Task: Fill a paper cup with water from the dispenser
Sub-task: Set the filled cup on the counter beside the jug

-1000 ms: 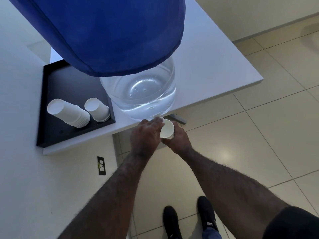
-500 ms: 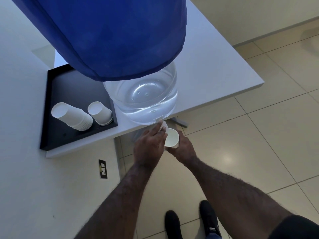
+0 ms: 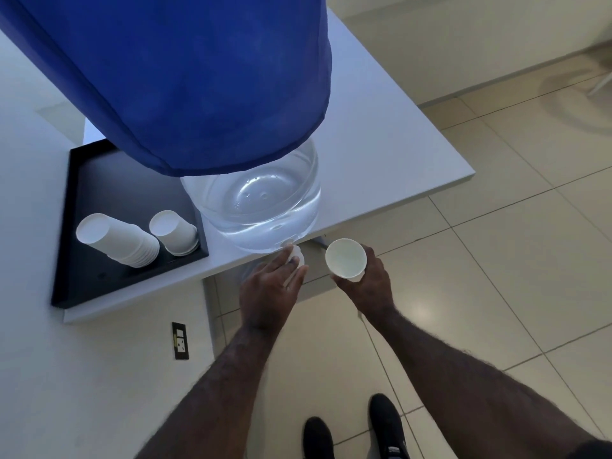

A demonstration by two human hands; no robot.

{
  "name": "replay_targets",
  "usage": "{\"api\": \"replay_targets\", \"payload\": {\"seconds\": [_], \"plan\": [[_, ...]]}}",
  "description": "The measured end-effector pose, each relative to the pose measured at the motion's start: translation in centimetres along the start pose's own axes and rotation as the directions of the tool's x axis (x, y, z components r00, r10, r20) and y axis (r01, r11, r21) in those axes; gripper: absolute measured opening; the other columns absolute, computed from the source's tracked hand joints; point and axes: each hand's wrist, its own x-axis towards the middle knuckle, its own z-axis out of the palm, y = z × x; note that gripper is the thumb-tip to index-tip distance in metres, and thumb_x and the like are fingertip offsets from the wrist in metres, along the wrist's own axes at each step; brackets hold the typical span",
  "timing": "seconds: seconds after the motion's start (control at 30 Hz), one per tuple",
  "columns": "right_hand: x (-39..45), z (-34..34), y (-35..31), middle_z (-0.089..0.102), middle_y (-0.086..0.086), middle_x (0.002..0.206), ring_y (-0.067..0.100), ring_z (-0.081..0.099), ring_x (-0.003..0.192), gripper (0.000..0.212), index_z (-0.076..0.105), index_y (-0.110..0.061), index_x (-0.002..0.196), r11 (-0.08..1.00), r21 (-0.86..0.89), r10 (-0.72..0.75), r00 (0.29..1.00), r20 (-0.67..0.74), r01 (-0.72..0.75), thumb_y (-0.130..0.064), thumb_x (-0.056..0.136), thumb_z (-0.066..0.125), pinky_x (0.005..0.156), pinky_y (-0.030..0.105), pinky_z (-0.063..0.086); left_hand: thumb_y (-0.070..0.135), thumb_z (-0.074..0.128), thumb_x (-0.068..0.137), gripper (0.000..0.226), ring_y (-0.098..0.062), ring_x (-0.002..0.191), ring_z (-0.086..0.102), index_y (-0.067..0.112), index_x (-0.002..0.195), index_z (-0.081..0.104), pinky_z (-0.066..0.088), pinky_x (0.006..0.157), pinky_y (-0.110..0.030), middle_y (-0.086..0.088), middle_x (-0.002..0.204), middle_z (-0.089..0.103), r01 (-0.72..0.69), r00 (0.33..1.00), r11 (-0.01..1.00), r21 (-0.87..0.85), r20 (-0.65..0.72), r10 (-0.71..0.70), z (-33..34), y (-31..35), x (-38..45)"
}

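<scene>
Sitting at nine o'clock, a black tray point(image 3: 82, 200) holds two stacks of upturned cups point(image 3: 126, 241). At centre, the dispenser bottle point(image 3: 265, 207) wears a blue cover point(image 3: 198, 77). Just below it, at six o'clock, the left hand point(image 3: 270, 293) has loosely spread fingers on the white tap point(image 3: 296, 256). At three o'clock from that, the right hand point(image 3: 367, 286) grips the paper cup point(image 3: 346, 258) upright, apart from the tap.
</scene>
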Motion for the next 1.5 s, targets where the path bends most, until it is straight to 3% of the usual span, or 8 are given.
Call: {"api": "replay_targets", "payload": {"seconds": [0.1,0.3,0.57,0.87,1.03,1.2,1.33,1.5], "plan": [[1.9,-1.5,-1.5,0.064,0.006,0.110,0.028,0.059,0.101,0.075,0.052,-0.015,0.124,1.000,-0.015,0.008,0.998,-0.064,-0.009,-0.027,0.061,0.090,0.080,0.030,0.046,0.032,0.070,0.086,0.024,-0.018,0.097,0.072,0.012,0.097,0.078,0.060,0.081,-0.040,-0.002,0.117,0.072,0.019,1.000,1.000,-0.009,-0.006,-0.019,-0.3,0.3,0.1],[6.3,-3.3,-4.3,0.063,0.004,0.110,0.027,0.058,0.101,0.072,0.051,-0.015,0.121,0.999,0.027,-0.026,0.991,-0.131,0.030,-0.027,0.061,0.089,0.083,0.039,0.052,0.028,0.073,0.083,0.024,-0.017,0.098,0.073,0.011,0.099,0.077,0.062,0.080,-0.037,-0.004,0.117,0.072,0.046,0.999,0.998,-0.035,0.023,-0.045,-1.0,1.4,0.2],[12.1,-2.6,-5.3,0.063,0.013,0.110,0.036,0.059,0.098,0.073,0.047,-0.012,0.123,1.000,0.003,0.009,0.995,-0.095,-0.009,-0.029,0.064,0.087,0.083,0.045,0.053,0.039,0.066,0.084,0.029,-0.014,0.094,0.074,0.016,0.096,0.079,0.063,0.074,-0.035,0.000,0.114,0.073,0.043,0.999,0.999,-0.021,0.020,-0.043,-1.0,0.8,0.6],[15.3,-0.6,-4.6,0.063,0.017,0.114,0.037,0.057,0.104,0.073,0.045,-0.007,0.124,0.999,-0.039,0.025,0.999,-0.042,-0.027,-0.028,0.067,0.086,0.080,0.029,0.039,0.037,0.068,0.084,0.025,-0.012,0.096,0.073,0.017,0.094,0.079,0.062,0.074,-0.034,0.004,0.118,0.071,0.076,0.997,0.996,-0.048,-0.003,-0.076,-0.1,0.4,0.1],[15.8,0.0,-3.8,0.061,0.019,0.117,0.038,0.055,0.109,0.078,0.043,-0.009,0.127,0.994,-0.060,0.090,0.996,0.002,-0.090,-0.032,0.066,0.086,0.087,0.037,0.046,0.035,0.072,0.083,0.024,-0.009,0.099,0.072,0.017,0.096,0.079,0.062,0.076,-0.032,0.005,0.121,0.069,0.090,0.996,0.994,-0.062,0.015,-0.090,0.1,0.2,-0.1],[15.4,-0.3,-3.7,0.052,0.019,0.128,0.035,0.048,0.119,0.090,0.037,-0.010,0.134,0.989,-0.063,0.133,0.991,0.031,-0.131,-0.035,0.064,0.088,0.089,0.033,0.040,0.033,0.073,0.082,0.023,-0.010,0.097,0.072,0.016,0.096,0.079,0.062,0.076,-0.031,0.004,0.120,0.069,0.077,0.997,0.996,-0.041,0.017,-0.076,0.0,0.3,0.0],[14.6,-1.3,-4.0,0.047,0.012,0.139,0.030,0.036,0.131,0.104,0.028,-0.016,0.143,0.993,-0.048,0.113,0.992,0.051,-0.110,-0.036,0.061,0.090,0.102,0.039,0.038,0.039,0.066,0.085,0.028,-0.010,0.098,0.072,0.017,0.096,0.078,0.062,0.077,-0.032,0.004,0.120,0.070,0.106,0.994,0.993,-0.046,0.043,-0.104,-0.2,0.5,0.1],[13.0,-2.9,-4.3,0.039,0.011,0.148,0.032,0.030,0.137,0.108,0.025,-0.012,0.146,0.982,-0.177,0.069,0.996,0.052,-0.059,-0.036,0.062,0.089,0.112,0.045,0.031,0.038,0.069,0.081,0.024,-0.011,0.097,0.073,0.022,0.096,0.078,0.062,0.075,-0.033,0.007,0.118,0.072,0.148,0.983,0.989,-0.009,0.110,-0.147,-1.5,1.4,1.0]]}}
